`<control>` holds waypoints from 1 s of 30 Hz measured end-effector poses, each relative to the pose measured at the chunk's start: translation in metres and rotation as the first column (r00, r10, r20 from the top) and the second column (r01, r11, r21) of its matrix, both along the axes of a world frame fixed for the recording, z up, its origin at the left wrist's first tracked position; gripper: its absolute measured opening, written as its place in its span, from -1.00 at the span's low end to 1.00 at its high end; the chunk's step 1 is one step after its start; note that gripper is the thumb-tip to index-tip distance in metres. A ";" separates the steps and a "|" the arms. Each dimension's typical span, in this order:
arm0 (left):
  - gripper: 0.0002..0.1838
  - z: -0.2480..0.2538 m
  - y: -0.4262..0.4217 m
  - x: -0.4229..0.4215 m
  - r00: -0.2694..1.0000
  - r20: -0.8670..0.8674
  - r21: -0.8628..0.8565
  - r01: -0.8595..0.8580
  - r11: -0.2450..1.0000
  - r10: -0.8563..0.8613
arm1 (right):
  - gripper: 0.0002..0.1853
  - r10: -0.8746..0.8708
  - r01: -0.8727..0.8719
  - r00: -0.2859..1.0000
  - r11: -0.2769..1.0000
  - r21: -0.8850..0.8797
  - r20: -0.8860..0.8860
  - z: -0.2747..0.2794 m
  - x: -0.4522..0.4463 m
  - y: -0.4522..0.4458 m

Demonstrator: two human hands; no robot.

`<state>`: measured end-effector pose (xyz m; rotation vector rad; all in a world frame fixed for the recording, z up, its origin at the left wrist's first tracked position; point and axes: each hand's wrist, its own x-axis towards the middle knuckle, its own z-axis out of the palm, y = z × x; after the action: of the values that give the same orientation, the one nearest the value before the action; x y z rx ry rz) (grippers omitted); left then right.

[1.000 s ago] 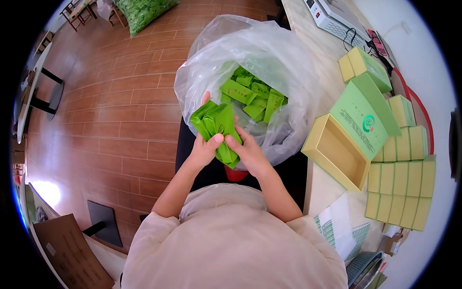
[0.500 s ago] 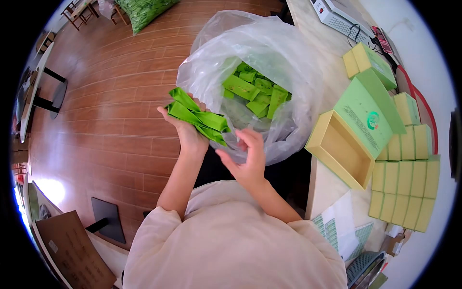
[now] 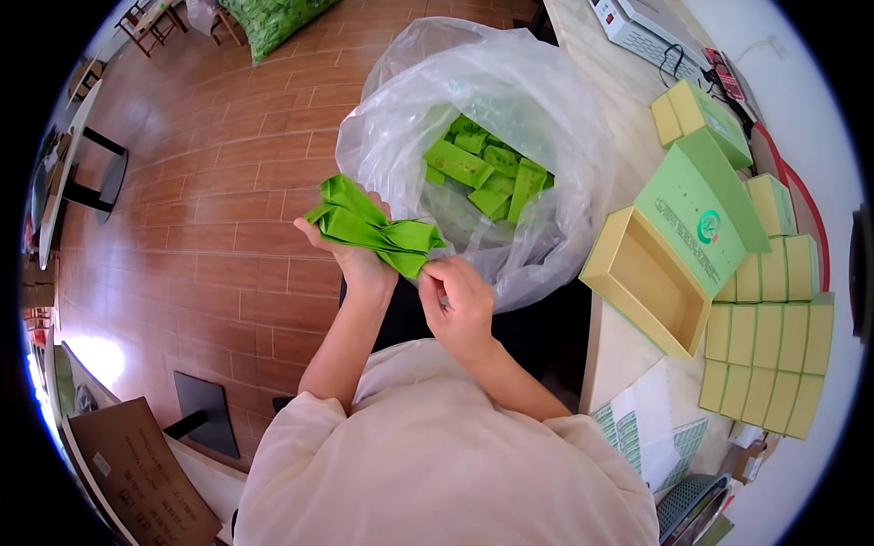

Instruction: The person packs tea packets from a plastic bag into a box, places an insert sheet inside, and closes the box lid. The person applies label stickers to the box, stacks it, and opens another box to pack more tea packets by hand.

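Several bright green packets (image 3: pixel 369 227) lie bunched together in my left hand (image 3: pixel 360 264), its palm under them and its fingers partly hidden behind. At the packets' lower right end, my right hand (image 3: pixel 460 296) is closed, thumb and fingertips pinching the edge of a packet. Just beyond my hands a large clear plastic bag (image 3: pixel 382 118) gapes open. Inside the bag are more green packets (image 3: pixel 492 173), lying loosely in a heap.
On the table (image 3: pixel 605 337) at the right rests an open, empty-looking box (image 3: pixel 651 282) with a green lid. Stacked yellow-green boxes (image 3: pixel 765 355) stand beyond it. Printed sheets (image 3: pixel 642 428) lie nearer, by a grey-blue basket (image 3: pixel 687 505). A white device (image 3: pixel 646 41) sits at the back.
The packets have turned from upright between both hands to lying slantwise across my left hand. My right hand let go, opened, then closed at their right end.
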<state>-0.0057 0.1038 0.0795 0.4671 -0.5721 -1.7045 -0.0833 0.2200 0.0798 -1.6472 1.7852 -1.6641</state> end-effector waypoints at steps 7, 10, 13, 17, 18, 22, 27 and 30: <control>-0.17 0.018 0.010 -0.023 0.976 0.216 0.213 -0.077 0.974 0.030 | -0.44 -0.097 0.061 0.918 0.993 -0.105 -0.384 0.035 -0.019 -0.012; -0.25 0.031 0.035 -0.057 0.972 0.208 0.047 0.107 0.993 -0.114 | -0.46 -0.234 0.243 0.848 0.969 -0.044 -0.475 0.050 -0.041 -0.023; -0.34 0.039 0.039 -0.091 0.886 0.411 -0.253 0.338 0.906 -0.216 | -0.51 -0.306 0.331 0.934 0.935 0.124 -0.182 0.087 -0.081 -0.008; -0.30 0.074 0.048 -0.131 0.785 0.400 -0.424 0.616 0.665 -0.472 | -0.51 -0.147 0.036 0.650 0.986 0.163 0.745 0.110 -0.135 0.037; -0.30 0.076 0.055 -0.143 0.778 0.393 -0.432 0.627 0.648 -0.491 | -0.51 -0.161 0.062 0.654 0.985 0.161 0.739 0.107 -0.144 0.048; -0.26 0.078 0.092 -0.181 0.653 0.395 -0.321 0.757 0.569 -0.646 | -0.55 -0.363 0.271 0.622 0.931 0.244 0.693 0.075 -0.177 0.070; -0.32 0.072 0.101 -0.221 0.602 0.503 -0.274 0.792 0.546 -0.620 | -0.48 -0.534 0.498 0.843 0.816 0.293 0.056 0.086 -0.211 0.092; -0.33 0.075 0.095 -0.244 0.556 0.587 -0.299 0.824 0.481 -0.589 | -0.53 -0.481 0.436 0.836 0.875 0.212 0.264 0.094 -0.230 0.096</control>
<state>-0.2496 0.1988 0.1546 0.1299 -1.7495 -2.1163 -0.3131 0.3161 0.1740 -0.8671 2.1808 -1.7941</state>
